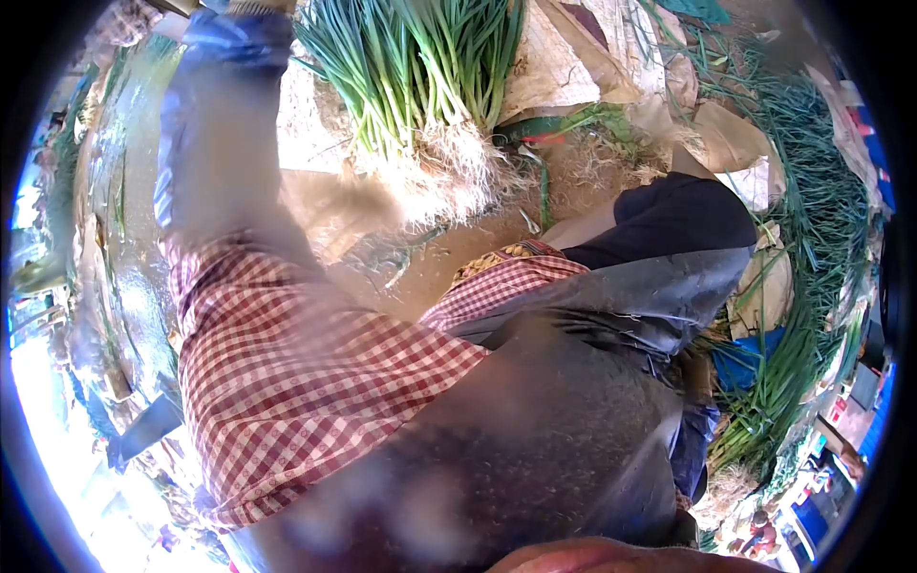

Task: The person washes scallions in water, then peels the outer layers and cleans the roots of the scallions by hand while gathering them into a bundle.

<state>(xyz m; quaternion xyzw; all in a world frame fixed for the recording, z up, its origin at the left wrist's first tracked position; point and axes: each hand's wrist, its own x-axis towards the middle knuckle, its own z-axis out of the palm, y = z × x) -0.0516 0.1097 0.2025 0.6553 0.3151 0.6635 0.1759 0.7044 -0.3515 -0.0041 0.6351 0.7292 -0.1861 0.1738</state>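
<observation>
My left arm reaches to the top left in a blue sleeve. Only the knitted cuff of my left hand [258,6] shows at the top edge; its fingers are out of frame. To its right stands a thick bunch of green onions [415,81], white roots [449,177] toward me. At the right, a blue-purple sleeve [694,439] shows beside a dark apron [516,430]. A brownish shape beyond this sleeve may be my right hand [700,375], near a blue cloth [748,360] and loose onions [812,334]; its fingers cannot be made out.
Red checked cloth [315,382] covers my lap. Light sacking [554,72] lies behind the bunch, with root scraps on the brown ground [468,244]. A long pile of green leaves [821,181] runs down the right. Wet ground [138,162] shows at the left.
</observation>
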